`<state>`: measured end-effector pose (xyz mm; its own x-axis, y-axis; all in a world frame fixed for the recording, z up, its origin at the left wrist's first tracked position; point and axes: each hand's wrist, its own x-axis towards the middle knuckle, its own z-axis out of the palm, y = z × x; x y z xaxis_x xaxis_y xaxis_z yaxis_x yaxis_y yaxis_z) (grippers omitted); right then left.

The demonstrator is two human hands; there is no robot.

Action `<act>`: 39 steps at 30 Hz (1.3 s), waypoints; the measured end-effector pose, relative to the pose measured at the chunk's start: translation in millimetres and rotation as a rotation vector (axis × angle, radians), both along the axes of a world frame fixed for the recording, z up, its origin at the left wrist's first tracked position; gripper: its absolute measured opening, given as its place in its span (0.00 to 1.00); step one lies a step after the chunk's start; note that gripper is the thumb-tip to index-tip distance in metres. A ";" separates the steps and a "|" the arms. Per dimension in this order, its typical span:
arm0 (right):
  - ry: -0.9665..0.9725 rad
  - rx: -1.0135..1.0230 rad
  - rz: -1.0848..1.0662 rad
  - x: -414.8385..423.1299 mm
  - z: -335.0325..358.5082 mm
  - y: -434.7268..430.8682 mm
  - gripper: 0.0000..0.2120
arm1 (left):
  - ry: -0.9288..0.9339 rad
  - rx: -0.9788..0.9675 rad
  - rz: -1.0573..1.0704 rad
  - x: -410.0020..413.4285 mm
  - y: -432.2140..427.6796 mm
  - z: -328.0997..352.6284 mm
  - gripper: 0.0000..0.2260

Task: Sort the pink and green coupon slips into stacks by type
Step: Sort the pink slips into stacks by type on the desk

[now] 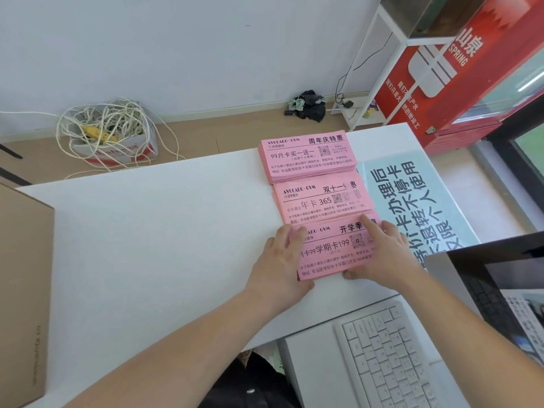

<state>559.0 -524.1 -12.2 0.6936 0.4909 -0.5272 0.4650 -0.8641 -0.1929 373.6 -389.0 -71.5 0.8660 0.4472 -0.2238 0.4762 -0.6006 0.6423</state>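
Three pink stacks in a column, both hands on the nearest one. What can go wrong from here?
1. The nearest stack overlaps the middle stack's front edge; squaring it with the left hand and right hand may drag middle slips along, mixing types.
2. The middle stack looks fanned and loose, so a bump could scatter it toward the far stack.

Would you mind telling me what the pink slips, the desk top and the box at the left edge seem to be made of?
The pink slips look like thin matte paper: black print, layered sheet edges. The desk top seems to be smooth white laminate or painted board, given its even surface. The box looks like dull brown cardboard.
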 end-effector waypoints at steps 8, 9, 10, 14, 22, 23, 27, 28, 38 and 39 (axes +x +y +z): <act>-0.057 -0.106 0.110 -28.4 20.4 20.6 0.62 | -0.035 -0.157 0.056 -33.7 9.6 34.3 0.46; -0.068 -0.073 0.155 -37.3 27.6 29.7 0.56 | -0.052 -0.182 0.083 -44.5 15.1 42.9 0.43; -0.078 -0.021 0.193 -48.0 34.3 40.9 0.47 | -0.073 -0.200 0.118 -56.5 22.7 52.7 0.40; 0.037 0.280 0.183 -113.9 53.3 96.1 0.23 | -0.200 -0.265 0.342 -121.2 61.7 91.7 0.32; 0.385 0.628 0.318 -268.5 77.2 197.2 0.08 | -0.463 -0.250 0.740 -298.6 140.0 145.9 0.21; 0.417 0.667 0.336 -289.3 81.0 208.0 0.08 | -0.469 -0.218 0.797 -324.1 154.1 147.4 0.21; 0.236 0.838 0.622 -365.1 73.7 245.5 0.11 | -0.204 -0.057 0.793 -416.6 200.1 135.5 0.13; 0.180 0.854 0.712 -380.3 65.8 251.4 0.11 | -0.177 -0.050 0.742 -433.4 205.2 130.5 0.12; -0.035 0.660 0.935 -444.4 35.5 273.1 0.10 | -0.067 0.228 0.252 -488.6 233.9 99.2 0.15; -0.037 0.687 0.877 -443.1 38.8 278.8 0.12 | -0.123 0.286 0.296 -490.0 240.4 99.7 0.15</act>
<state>115.9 -245.3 26.6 -0.0273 0.9979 0.0583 0.8772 0.0519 -0.4773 -116.4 -148.5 28.2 0.7037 0.7092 0.0423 0.5847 -0.6118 0.5327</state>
